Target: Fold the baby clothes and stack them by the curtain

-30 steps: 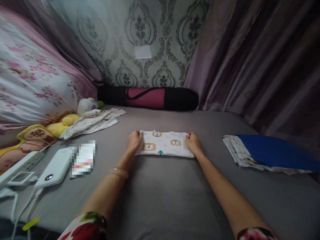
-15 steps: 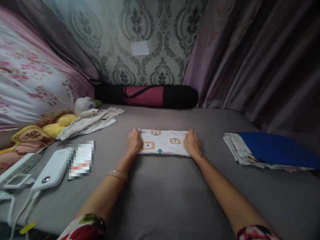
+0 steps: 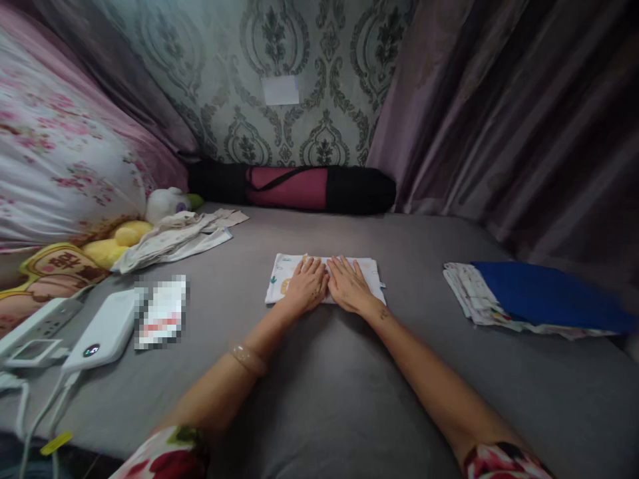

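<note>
A folded white cloth (image 3: 277, 274) with an orange and green print lies flat on the grey sheet in front of me. My left hand (image 3: 305, 285) rests palm down on its middle, fingers stretched out and pointing away. Beside it, my right hand (image 3: 349, 285) also lies flat on the cloth with its fingers apart. The two thumbs are close together near the cloth's centre. Under both palms, most of the print is hidden. A small white tag sticks out at the cloth's right edge.
On the right lies a folded stack with a blue cloth (image 3: 549, 296) on top. To the left are crumpled pale garments (image 3: 170, 243), a white power bank (image 3: 102, 332), a power strip (image 3: 40, 326) with cables and a blurred packet (image 3: 162, 313). A black-and-maroon long bag (image 3: 289, 188) lies along the wall.
Both hands have let go of the cloth's left and right ends and moved inward, now lying flat on its middle. The cloth lies in nearly the same place.
</note>
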Demonstrator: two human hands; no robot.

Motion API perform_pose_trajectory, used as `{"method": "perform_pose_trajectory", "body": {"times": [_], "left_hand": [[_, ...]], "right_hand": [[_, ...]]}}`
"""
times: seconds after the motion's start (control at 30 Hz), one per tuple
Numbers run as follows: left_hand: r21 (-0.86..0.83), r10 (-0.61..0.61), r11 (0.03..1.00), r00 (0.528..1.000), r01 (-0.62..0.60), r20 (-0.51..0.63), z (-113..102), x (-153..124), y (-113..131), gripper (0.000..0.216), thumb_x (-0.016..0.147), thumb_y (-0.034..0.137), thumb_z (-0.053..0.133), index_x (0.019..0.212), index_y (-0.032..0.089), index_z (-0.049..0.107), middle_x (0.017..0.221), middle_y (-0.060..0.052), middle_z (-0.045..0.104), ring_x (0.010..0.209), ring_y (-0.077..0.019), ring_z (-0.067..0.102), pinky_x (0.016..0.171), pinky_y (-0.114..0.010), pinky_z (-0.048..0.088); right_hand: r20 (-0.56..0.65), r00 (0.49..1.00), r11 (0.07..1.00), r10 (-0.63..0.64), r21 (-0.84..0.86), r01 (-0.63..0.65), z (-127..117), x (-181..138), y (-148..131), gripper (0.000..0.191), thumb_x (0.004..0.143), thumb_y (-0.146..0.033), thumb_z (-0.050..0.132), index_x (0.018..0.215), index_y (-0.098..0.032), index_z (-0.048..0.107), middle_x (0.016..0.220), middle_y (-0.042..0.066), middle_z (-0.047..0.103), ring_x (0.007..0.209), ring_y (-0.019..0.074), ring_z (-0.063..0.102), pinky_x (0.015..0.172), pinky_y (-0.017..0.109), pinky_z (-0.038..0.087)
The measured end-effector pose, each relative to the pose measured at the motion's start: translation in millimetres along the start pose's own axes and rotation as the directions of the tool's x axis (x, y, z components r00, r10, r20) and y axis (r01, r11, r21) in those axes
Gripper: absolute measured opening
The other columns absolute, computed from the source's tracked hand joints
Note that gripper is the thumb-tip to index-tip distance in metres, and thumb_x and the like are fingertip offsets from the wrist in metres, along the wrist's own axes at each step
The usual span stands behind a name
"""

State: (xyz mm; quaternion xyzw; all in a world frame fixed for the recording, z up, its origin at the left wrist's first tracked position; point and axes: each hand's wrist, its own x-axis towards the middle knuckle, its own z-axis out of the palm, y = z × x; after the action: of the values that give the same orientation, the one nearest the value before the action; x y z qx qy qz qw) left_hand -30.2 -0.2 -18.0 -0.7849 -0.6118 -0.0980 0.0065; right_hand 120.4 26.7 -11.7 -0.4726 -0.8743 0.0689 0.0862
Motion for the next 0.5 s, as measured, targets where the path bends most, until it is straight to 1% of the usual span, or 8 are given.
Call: {"method": "perform_pose_trajectory", "body": {"times": [0.03,0.1,0.17,0.23,0.37,0.5], "left_hand": [[0.017,0.001,1.0,1.0,-0.001,0.018,4.2,0.3,0.7,0.048,0.098,0.033,0.025,0.137,0.012,0.044,0.147,-0.012,0.041,0.14,-0.0279,0.029,0.115,-0.045,0.018],[0.033,0.008,0.999,0.998,-0.011,0.067,10.2,0.3,-4.0,0.053,0.098,0.036,0.024,0.143,0.013,0.037,0.152,-0.011,0.034,0.143,-0.0307,0.021,0.116,-0.051,0.013],[0.031,0.037,0.999,0.994,-0.04,0.098,12.5,-0.5,-13.4,0.057,0.097,0.043,0.023,0.146,0.015,0.033,0.154,-0.009,0.029,0.144,-0.0324,0.016,0.115,-0.055,0.01],[0.022,0.071,0.997,0.991,-0.074,0.113,12.5,-1.3,-23.1,0.062,0.096,0.05,0.022,0.148,0.018,0.03,0.156,-0.008,0.026,0.145,-0.0332,0.013,0.114,-0.059,0.008],[0.003,0.117,0.993,0.985,-0.119,0.13,12.7,-2.3,-34.5,0.067,0.094,0.059,0.02,0.15,0.022,0.024,0.158,-0.007,0.02,0.145,-0.0341,0.01,0.111,-0.064,0.009],[0.012,0.13,0.991,0.985,-0.132,0.113,14.2,-3.4,-35.3,0.069,0.094,0.061,0.02,0.151,0.022,0.021,0.158,-0.008,0.018,0.145,-0.035,0.01,0.111,-0.063,0.012]], "right_hand": [[0.025,1.0,1.0,-0.017,-0.004,0.018,2.2,1.7,-2.7,0.055,0.094,-0.026,0.028,0.147,-0.011,0.032,0.154,0.008,0.029,0.144,0.0249,0.015,0.116,0.045,0.005],[0.07,0.997,0.999,-0.025,-0.023,0.027,5.3,4.4,-2.5,0.057,0.093,-0.027,0.029,0.148,-0.013,0.031,0.155,0.008,0.027,0.144,0.0261,0.015,0.116,0.049,0.005],[0.094,0.995,0.998,-0.031,-0.047,0.035,7.5,5.6,1.8,0.058,0.093,-0.03,0.029,0.149,-0.014,0.03,0.156,0.007,0.025,0.144,0.0271,0.014,0.115,0.051,0.006],[0.091,0.995,0.996,-0.047,-0.066,0.053,9.5,5.5,6.7,0.059,0.093,-0.031,0.029,0.15,-0.016,0.028,0.156,0.007,0.024,0.144,0.0278,0.013,0.115,0.052,0.006],[0.072,0.995,0.995,-0.07,-0.068,0.075,14.0,4.0,11.5,0.059,0.093,-0.032,0.028,0.15,-0.018,0.027,0.157,0.005,0.023,0.144,0.0285,0.013,0.115,0.054,0.005],[0.037,0.996,0.994,-0.076,-0.072,0.079,17.6,3.0,11.8,0.06,0.093,-0.034,0.027,0.15,-0.014,0.027,0.157,0.006,0.022,0.144,0.0281,0.013,0.115,0.052,0.007]]}}
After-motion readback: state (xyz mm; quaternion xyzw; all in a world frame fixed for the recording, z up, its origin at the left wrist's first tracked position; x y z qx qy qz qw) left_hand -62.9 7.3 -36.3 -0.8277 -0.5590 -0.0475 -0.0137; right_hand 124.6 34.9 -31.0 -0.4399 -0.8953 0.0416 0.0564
